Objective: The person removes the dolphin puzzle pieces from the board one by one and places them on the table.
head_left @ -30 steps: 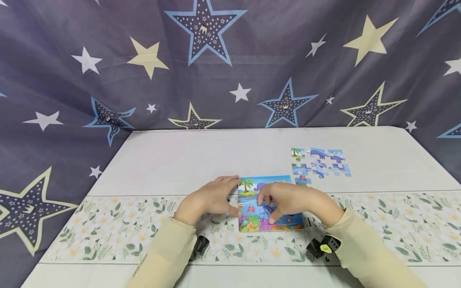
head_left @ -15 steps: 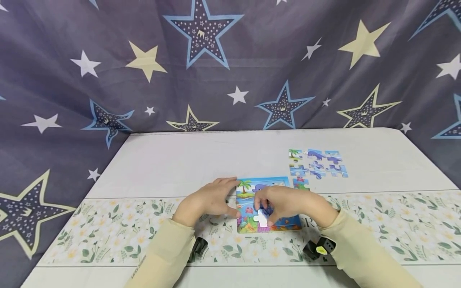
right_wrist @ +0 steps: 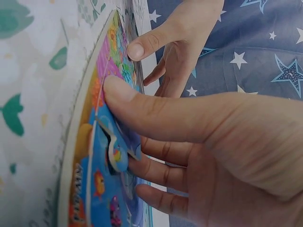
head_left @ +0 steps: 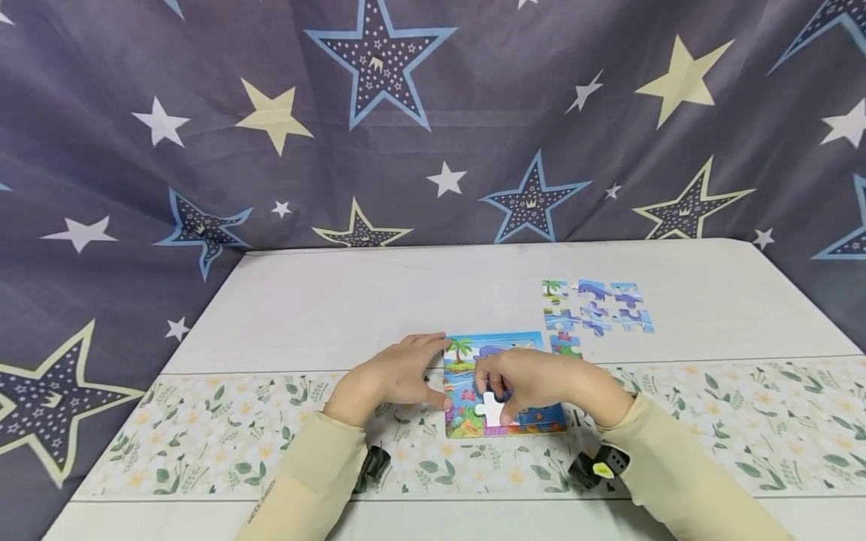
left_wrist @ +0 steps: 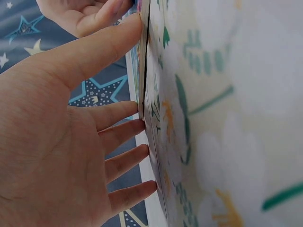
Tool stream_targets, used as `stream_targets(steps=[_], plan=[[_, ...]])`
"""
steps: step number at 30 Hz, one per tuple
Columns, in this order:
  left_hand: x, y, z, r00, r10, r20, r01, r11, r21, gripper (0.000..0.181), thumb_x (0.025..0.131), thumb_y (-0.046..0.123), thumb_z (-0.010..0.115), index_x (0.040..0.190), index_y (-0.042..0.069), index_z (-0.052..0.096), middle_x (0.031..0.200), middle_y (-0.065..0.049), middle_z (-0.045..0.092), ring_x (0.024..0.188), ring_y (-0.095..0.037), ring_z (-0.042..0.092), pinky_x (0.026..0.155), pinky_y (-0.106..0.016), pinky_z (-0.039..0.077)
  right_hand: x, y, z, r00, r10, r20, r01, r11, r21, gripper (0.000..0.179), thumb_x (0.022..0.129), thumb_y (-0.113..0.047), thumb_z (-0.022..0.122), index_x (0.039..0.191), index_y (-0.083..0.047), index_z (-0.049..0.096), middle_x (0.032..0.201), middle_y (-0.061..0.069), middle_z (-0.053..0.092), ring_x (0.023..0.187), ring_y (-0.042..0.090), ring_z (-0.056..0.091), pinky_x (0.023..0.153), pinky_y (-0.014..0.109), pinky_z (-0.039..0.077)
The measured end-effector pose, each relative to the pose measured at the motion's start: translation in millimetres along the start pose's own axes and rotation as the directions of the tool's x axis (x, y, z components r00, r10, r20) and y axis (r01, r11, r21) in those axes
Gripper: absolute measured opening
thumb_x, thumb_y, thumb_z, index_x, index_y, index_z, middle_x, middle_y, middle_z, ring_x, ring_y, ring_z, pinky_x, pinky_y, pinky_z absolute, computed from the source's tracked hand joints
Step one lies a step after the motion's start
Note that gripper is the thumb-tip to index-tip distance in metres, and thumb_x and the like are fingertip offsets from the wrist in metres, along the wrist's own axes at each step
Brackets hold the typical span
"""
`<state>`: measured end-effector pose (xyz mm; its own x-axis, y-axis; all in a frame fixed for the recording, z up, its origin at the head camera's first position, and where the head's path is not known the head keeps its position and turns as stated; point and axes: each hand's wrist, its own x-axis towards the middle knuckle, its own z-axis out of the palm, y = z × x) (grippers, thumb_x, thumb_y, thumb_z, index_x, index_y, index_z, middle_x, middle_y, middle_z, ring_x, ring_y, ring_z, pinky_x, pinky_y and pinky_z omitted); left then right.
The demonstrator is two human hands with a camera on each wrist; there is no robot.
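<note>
A jigsaw board (head_left: 457,385) with a sea picture lies on the floral band of the table. My left hand (head_left: 395,372) lies along its left side, fingers nearly straight, with thumb and forefinger touching the edge. Over the board's middle, my right hand (head_left: 531,379) pinches a puzzle piece (right_wrist: 116,152) between thumb and fingers. The right wrist view shows that piece tilted up out of the picture, mostly behind the thumb. A white piece-shaped patch (head_left: 490,410) shows in the board beside the right thumb.
Several loose puzzle pieces (head_left: 595,309) lie in rough rows beyond the board, to the right. One more loose piece (head_left: 565,343) sits just off the board's right edge. A dark star-patterned curtain (head_left: 433,150) hangs behind the white table (head_left: 372,293).
The right fingers have raised a piece from the board, and the white piece-shaped patch has come into sight. The left hand keeps its place at the edge.
</note>
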<state>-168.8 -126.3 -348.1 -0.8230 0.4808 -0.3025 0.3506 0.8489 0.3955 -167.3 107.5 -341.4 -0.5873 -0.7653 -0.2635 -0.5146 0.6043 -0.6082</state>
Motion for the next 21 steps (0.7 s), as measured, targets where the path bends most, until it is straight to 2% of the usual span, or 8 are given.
stream_targets(steps=[9,16,21], plan=[[0.5,0.4,0.3,1.0,-0.003,0.005,0.003,1.0,0.004,0.094,0.082,0.043,0.08,0.156,0.013,0.032,0.162,-0.004,0.025,0.149,-0.026,0.02,0.119,-0.051,0.022,0.5,-0.4,0.3,1.0,-0.009,-0.017,0.009,1.0,-0.01,0.032,0.081,-0.008,0.082,0.104,-0.015,0.06,0.081,-0.004,0.057,0.067,0.01,0.047,0.063,0.027,0.043],[0.6,2.1,-0.3,1.0,-0.005,0.013,0.005,1.0,-0.002,0.094,0.082,0.042,0.08,0.156,0.012,0.031,0.162,-0.005,0.025,0.149,-0.026,0.02,0.119,-0.051,0.021,-0.7,0.4,-0.6,1.0,-0.02,-0.021,0.021,0.999,0.042,0.028,0.083,-0.008,0.079,0.104,-0.013,0.061,0.079,-0.005,0.058,0.068,0.009,0.051,0.064,0.026,0.046],[0.3,0.2,0.5,1.0,-0.009,0.013,0.009,1.0,0.008,0.094,0.082,0.043,0.079,0.156,0.012,0.031,0.162,-0.005,0.024,0.149,-0.027,0.02,0.119,-0.051,0.021,0.0,0.5,-2.6,0.999,-0.034,-0.02,0.035,0.998,0.057,0.028,0.083,-0.008,0.079,0.104,-0.012,0.062,0.077,-0.004,0.058,0.062,0.008,0.047,0.063,0.025,0.046]])
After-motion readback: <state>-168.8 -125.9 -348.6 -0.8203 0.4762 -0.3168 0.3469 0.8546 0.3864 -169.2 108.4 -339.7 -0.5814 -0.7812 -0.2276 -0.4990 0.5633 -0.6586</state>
